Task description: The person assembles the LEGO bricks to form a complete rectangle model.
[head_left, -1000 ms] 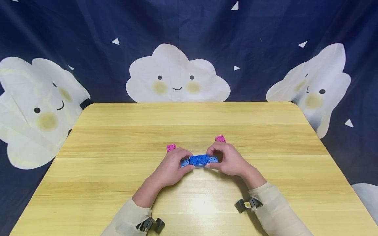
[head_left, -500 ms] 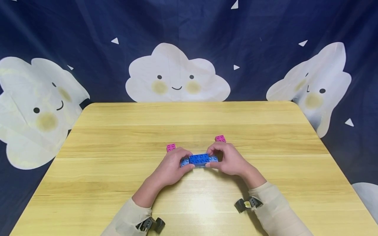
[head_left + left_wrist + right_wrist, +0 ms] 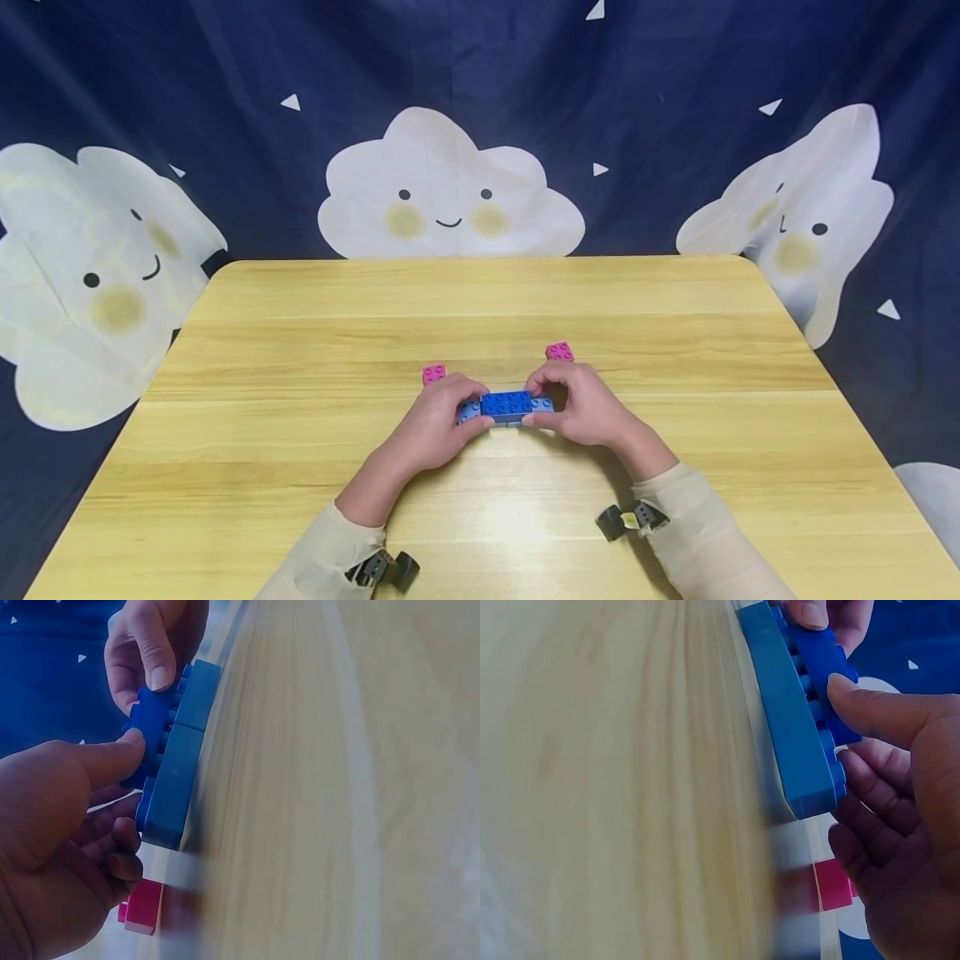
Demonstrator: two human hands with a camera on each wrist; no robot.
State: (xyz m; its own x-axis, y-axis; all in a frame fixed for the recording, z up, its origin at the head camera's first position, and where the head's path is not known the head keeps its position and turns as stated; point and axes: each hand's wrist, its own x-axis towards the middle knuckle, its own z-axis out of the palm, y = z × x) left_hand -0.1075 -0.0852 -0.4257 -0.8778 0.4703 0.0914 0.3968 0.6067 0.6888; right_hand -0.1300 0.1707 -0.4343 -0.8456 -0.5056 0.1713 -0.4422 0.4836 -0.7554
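Observation:
In the head view a dark blue toy building brick lies lengthwise between the two hands. My left hand pinches its left end between thumb and fingers, and my right hand does the same at the right end. Beneath it are two lighter blue bricks set end to end, the left one and the right one, resting on the table. Their outer studs stick out past the dark brick on both sides. Both wrist views show a row of studs along the seam between the upper and lower bricks.
Two small pink bricks stand just beyond the hands on the wooden table, one at the left and one at the right, partly hidden by the fingers. Behind the table hangs a dark blue curtain with white clouds.

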